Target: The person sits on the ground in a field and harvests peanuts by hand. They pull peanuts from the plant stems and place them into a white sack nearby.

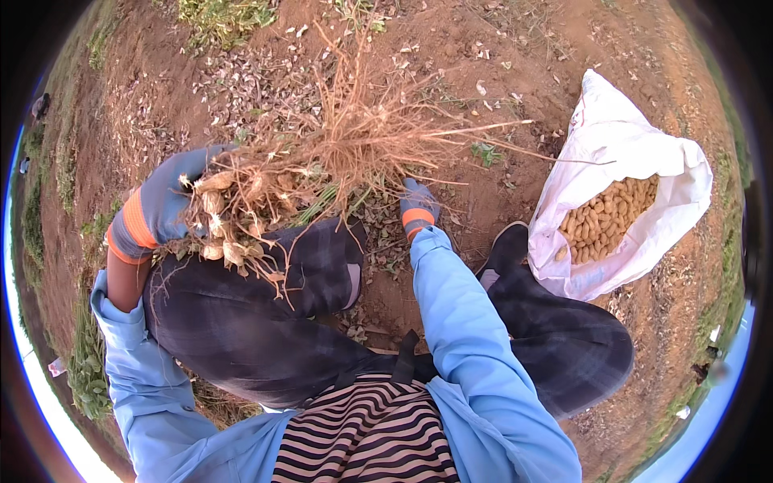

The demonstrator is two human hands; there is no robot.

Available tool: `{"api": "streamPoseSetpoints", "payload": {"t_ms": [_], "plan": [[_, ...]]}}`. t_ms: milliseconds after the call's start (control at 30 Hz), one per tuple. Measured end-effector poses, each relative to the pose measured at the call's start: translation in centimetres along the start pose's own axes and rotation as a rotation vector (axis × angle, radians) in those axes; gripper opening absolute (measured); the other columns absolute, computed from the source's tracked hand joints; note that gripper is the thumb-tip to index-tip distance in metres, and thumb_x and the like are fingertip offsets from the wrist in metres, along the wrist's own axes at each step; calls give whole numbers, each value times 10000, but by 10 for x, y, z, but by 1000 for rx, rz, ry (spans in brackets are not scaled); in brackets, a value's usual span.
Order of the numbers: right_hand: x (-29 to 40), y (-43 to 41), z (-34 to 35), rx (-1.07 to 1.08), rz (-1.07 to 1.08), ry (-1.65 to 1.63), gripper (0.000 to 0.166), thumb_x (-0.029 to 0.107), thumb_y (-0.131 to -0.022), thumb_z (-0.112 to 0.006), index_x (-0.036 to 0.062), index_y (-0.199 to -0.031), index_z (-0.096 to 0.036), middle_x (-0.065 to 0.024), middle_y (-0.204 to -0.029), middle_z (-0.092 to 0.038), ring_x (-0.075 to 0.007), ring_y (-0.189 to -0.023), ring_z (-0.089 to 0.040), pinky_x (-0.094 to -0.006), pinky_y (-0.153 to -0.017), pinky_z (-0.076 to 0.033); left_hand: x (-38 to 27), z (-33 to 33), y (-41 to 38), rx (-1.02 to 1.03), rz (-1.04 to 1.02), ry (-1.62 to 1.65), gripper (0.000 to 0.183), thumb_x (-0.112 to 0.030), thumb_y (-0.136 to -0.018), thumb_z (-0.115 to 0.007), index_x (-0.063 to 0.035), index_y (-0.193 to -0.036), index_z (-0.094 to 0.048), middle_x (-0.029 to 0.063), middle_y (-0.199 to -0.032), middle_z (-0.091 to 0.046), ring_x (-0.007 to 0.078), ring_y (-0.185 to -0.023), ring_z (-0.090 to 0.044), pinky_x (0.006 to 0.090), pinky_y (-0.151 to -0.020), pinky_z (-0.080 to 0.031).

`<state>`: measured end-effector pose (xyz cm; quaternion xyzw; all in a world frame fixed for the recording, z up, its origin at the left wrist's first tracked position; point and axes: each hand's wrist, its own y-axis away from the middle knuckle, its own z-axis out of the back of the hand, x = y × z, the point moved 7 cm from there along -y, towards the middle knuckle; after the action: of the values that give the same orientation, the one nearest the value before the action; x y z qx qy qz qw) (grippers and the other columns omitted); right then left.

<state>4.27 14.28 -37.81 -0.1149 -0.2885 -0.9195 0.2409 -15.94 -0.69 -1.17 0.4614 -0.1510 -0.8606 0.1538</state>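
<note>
My left hand (166, 196), in a grey and orange work glove, grips a thick bundle of uprooted peanut plants (356, 142) above my bent leg. Peanut pods (220, 220) hang in a cluster beside that glove, while tangled roots fan out ahead and to the right. My right hand (419, 202), gloved alike, reaches low under the right part of the bundle, close to the soil. Its fingertips are partly hidden by roots, so I cannot tell whether it holds anything. Some green stems (320, 202) show between the two hands.
A white woven sack (628, 133) lies open at the right, with shelled-out peanut pods (607, 220) inside. Dry leaves (259, 84) litter the reddish soil. Green plants (223, 21) lie at the far edge, and more foliage (87, 368) is at the left.
</note>
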Motion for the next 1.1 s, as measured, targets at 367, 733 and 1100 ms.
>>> {"api": "streamPoseSetpoints", "payload": {"t_ms": [367,733,1100], "plan": [[14,-14,-25,57,75,186,192,136,-817,-504,52,-985,-543,-177,-921,-607,-331,-804,-623,-451,-636,-503,4,0,-3,1,29,57,764,-410,-650,-742,50,-1192,-460,108,-1082,-581,139,-968,-519,298,-866,-402],[2,24,26,10,-122,-135,262,248,-842,-501,80,-1042,-524,-172,-906,-617,-324,-825,-607,-449,-669,-476,9,-3,1,27,90,142,771,-408,-621,-769,23,-1188,-474,87,-1106,-569,146,-994,-511,302,-885,-393],[-22,122,256,-1028,104,-1163,199,144,-869,-491,-23,-942,-570,-42,-705,-588,-71,-539,-469,-225,-472,-374,0,-4,-2,2,-113,49,884,-620,-618,-674,34,-1176,-466,97,-1117,-550,148,-1022,-482,305,-888,-383]]}}
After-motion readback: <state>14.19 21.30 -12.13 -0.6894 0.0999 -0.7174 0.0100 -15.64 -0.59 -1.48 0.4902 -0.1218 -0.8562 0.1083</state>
